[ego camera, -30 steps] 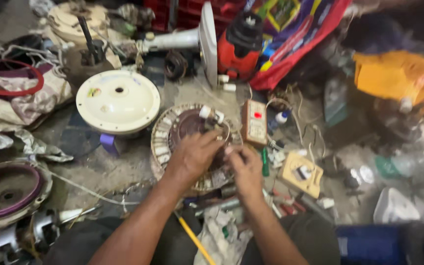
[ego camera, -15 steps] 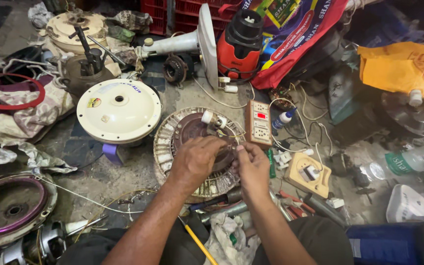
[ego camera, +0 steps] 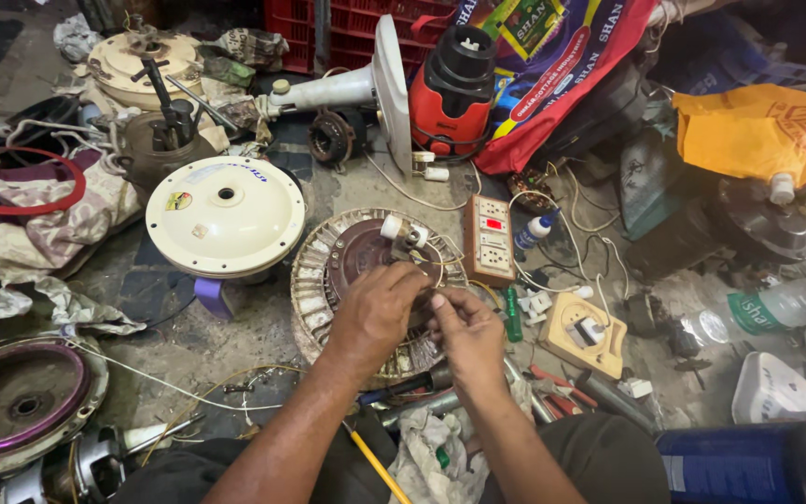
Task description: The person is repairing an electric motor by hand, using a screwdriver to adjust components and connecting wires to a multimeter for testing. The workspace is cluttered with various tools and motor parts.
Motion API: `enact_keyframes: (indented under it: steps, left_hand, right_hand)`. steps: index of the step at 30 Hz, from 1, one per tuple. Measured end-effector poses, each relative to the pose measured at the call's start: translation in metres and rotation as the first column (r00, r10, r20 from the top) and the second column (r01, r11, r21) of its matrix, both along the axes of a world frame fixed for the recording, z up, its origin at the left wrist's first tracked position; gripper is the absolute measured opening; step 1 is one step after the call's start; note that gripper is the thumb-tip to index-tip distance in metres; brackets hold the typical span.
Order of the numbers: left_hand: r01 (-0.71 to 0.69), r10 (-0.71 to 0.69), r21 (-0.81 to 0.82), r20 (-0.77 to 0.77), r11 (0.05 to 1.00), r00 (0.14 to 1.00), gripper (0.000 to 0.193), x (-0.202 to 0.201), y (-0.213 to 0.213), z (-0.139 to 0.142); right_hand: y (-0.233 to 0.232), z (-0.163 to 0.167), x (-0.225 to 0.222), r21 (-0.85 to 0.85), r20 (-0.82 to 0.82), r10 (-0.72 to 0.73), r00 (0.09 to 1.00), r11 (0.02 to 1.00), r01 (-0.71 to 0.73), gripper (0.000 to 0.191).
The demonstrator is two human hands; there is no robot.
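A round ceiling-fan stator [ego camera: 321, 271] with copper windings lies on the floor in front of me. My left hand [ego camera: 377, 313] rests over its centre with curled fingers that pinch thin wires by the hub. Close beside it, my right hand [ego camera: 464, 329] has its fingertips closed on the same thin wires, thumb up. A small white capacitor [ego camera: 392, 227] sits on the far side of the stator. What exactly lies between the fingers is hidden.
A cream fan cover [ego camera: 226, 217] lies to the left and a switch-and-socket board [ego camera: 488, 240] to the right. A yellow switch box [ego camera: 583, 333], a red and black motor [ego camera: 454, 89], a purple-rimmed cover [ego camera: 20, 399], screwdrivers, rags and bottles crowd the floor around.
My view has shifted slightly, so the stator sits lower in frame. Both hands have stayed over the stator's centre and drawn closer together on the wires.
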State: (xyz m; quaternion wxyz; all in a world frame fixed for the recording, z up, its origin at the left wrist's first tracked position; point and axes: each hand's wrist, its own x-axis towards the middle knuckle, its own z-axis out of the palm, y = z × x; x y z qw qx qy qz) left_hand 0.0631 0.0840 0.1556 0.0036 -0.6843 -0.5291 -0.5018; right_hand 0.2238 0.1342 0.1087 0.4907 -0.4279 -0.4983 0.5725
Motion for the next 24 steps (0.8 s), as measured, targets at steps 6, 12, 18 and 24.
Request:
enact_keyframes:
  steps: [6, 12, 18, 24]
  left_hand:
    - [0.025, -0.025, 0.017, 0.008, 1.000, 1.000, 0.020, -0.003, 0.001, 0.001]
    - [0.067, -0.069, -0.031, -0.038, 0.997, 0.997, 0.021, -0.006, -0.002, 0.006]
    - [-0.026, 0.027, -0.003, 0.189, 1.000, 0.982, 0.033, 0.001, 0.001, 0.010]
    - [-0.099, 0.091, 0.054, 0.130, 0.994, 0.987, 0.024, 0.005, 0.007, 0.013]
  right_hand:
    - [0.005, -0.004, 0.002, -0.038, -0.018, -0.047, 0.999, 0.998, 0.047, 0.017]
    - [0.010, 0.010, 0.004, -0.033, -0.107, -0.092, 0.990, 0.995, 0.089, 0.015]
    - [0.012, 0.035, 0.002, -0.141, -0.235, -0.010, 0.972, 0.990, -0.024, 0.012]
    - [0.009, 0.024, -0.007, -0.145, -0.183, -0.027, 0.983, 0.989, 0.000, 0.012]
